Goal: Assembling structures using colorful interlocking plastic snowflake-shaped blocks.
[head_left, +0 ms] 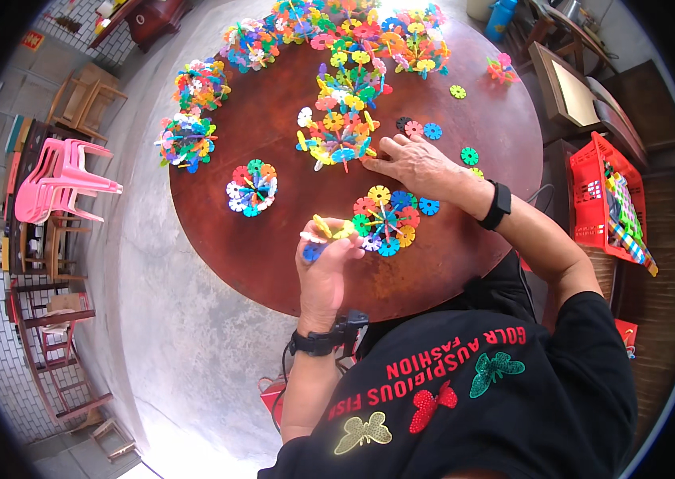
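Note:
My left hand point(326, 275) is raised over the table's near edge, its fingers closed on a few joined plastic snowflake discs point(337, 230) in yellow, white and blue. Farther off, my right hand point(419, 166) reaches low over the tabletop with its fingers apart; I see nothing in it. Its fingertips are close to a multicoloured disc cluster point(339, 142) and a loose pink disc point(413, 129). Black and blue discs lie beside that pink one. Between my hands sits a round disc flower point(386, 220) in several colours, partly behind my left fingers.
The round brown table point(273, 263) carries a smaller disc flower point(252, 188) on the left and several disc balls point(201, 84) along its far edge. Loose green discs point(469, 156) lie at right. A red crate point(593, 191) stands right of the table; pink stools point(62, 180) are at left.

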The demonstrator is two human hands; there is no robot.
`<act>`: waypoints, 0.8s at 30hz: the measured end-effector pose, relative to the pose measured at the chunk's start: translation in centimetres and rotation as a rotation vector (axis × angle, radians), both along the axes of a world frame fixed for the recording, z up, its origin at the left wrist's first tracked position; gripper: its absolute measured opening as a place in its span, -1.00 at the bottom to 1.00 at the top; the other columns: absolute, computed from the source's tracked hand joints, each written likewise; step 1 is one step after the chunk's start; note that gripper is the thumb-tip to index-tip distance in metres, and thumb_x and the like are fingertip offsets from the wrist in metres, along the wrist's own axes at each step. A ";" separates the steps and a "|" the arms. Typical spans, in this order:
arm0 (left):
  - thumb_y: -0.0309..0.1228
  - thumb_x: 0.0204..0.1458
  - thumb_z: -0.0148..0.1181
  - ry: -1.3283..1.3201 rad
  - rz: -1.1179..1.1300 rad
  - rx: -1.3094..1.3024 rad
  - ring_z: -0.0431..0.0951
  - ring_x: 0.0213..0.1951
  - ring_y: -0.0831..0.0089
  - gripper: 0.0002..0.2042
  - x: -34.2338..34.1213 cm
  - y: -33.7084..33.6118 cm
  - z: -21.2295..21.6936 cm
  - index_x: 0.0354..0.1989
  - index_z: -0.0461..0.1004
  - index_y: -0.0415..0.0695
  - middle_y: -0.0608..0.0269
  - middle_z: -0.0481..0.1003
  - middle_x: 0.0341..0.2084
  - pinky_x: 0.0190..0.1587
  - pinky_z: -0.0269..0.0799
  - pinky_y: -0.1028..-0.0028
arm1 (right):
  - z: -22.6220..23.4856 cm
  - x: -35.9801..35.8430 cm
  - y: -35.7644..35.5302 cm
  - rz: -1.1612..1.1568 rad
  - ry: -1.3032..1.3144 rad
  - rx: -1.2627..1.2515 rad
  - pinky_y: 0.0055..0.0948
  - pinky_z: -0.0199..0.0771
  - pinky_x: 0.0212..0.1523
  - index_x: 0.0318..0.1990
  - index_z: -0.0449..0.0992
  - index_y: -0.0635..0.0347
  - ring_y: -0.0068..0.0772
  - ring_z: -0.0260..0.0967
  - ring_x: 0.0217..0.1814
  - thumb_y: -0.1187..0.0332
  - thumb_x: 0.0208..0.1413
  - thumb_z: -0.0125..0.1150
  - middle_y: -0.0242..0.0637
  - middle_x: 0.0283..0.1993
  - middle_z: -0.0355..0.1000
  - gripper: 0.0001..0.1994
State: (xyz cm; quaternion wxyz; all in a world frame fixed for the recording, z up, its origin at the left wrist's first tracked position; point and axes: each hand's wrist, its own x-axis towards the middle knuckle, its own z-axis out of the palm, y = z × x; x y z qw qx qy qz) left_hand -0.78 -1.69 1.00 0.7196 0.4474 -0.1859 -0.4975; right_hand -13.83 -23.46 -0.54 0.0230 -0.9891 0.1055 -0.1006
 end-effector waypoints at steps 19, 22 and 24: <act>-0.53 0.00 0.17 0.000 0.006 -0.018 0.56 -0.29 0.35 -0.75 0.2 -0.1 -0.3 -0.11 0.38 -0.20 0.10 0.52 -0.33 -0.24 0.55 0.39 | -0.5 -2.1 -3.4 -0.216 -0.102 0.346 -0.15 0.39 -0.15 -0.37 0.38 0.26 -0.02 0.34 -0.12 0.47 -0.21 0.35 -0.14 -0.22 0.37 -0.75; -0.53 -0.01 0.16 -0.007 0.004 -0.003 0.56 -0.29 0.35 -0.74 -0.2 -0.1 0.1 -0.11 0.38 -0.20 0.12 0.51 -0.33 -0.23 0.54 0.38 | 0.5 -2.0 -3.8 -0.292 -0.064 0.481 -0.16 0.36 -0.28 -0.44 0.32 0.24 -0.03 0.37 -0.28 0.49 -0.19 0.34 -0.15 -0.40 0.36 -0.75; -0.52 -0.01 0.17 0.002 0.007 0.001 0.56 -0.29 0.35 -0.74 -0.3 0.0 0.1 -0.11 0.38 -0.19 0.13 0.51 -0.35 -0.24 0.54 0.39 | 0.1 -2.6 -3.9 -0.257 -0.115 0.558 -0.24 0.32 -0.47 -0.50 0.29 0.24 -0.15 0.37 -0.49 0.52 -0.17 0.31 -0.21 -0.58 0.32 -0.77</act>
